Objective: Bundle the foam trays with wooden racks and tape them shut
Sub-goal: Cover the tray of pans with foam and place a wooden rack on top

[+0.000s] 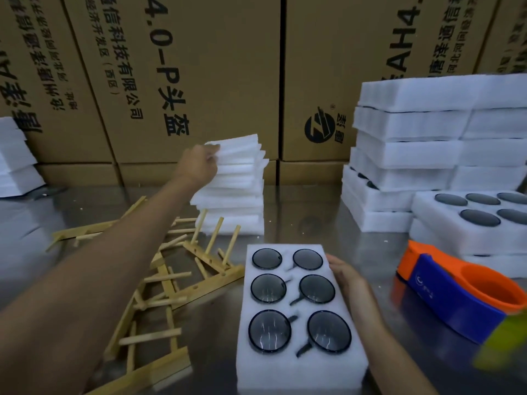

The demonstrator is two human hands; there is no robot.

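White foam tray [296,369], six round dark lenses [268,288] inset

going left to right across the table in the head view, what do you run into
small foam stack at the left edge → wooden racks → stack of thin foam sheets gripped at the top by the left hand → foam tray with six lenses with the right hand on its edge → tape dispenser
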